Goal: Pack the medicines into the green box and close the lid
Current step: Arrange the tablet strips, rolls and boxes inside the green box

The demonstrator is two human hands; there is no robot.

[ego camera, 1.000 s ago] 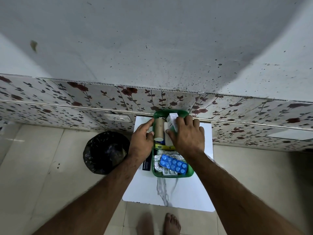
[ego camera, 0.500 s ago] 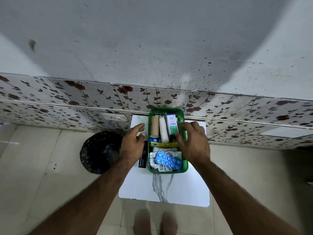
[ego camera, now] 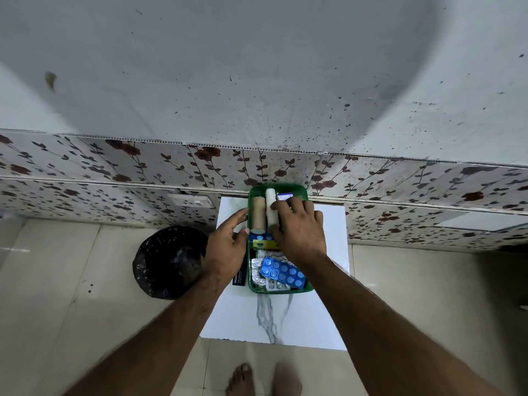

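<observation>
The green box (ego camera: 297,187) stands open on a small white table (ego camera: 285,315), against the wall. A tan roll (ego camera: 258,214), a white roll (ego camera: 270,208) and a small white carton (ego camera: 284,196) fill its far half. The near half holds a blue blister pack (ego camera: 281,272) lying on several silver strips (ego camera: 257,270). My left hand (ego camera: 225,250) grips the box's left wall, thumb at the rim. Over the far half, my right hand (ego camera: 300,232) is closed on the carton, with the thumb against the white roll. No lid is in view.
A dark flat pack (ego camera: 239,277) with white print lies on the table beside the box, partly under my left wrist. On the floor to the left of the table stands a bin lined with a black bag (ego camera: 168,261). My bare feet (ego camera: 243,378) are at the table's near edge.
My right hand, which had drawn back to the box's right rim, is over the far half again and covers the carton. My left hand has closed in on the left wall.
</observation>
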